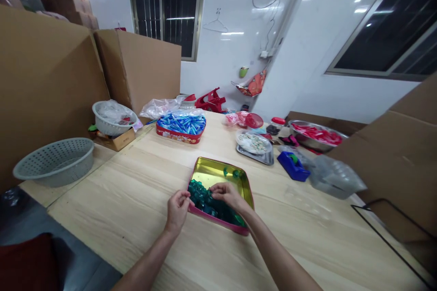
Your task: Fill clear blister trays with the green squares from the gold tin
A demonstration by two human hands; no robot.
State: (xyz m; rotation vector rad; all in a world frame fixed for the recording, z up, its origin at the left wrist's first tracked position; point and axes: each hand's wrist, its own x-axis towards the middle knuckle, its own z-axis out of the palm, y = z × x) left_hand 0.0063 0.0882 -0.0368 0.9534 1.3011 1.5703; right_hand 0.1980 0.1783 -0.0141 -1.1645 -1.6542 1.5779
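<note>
Gold-lined tin point(218, 173) (green pieces point(201, 196) inside)

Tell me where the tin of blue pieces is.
In the head view, the tin sits on the far left of the wooden table, right of the white basket, beyond the gold-lined tray.
</note>
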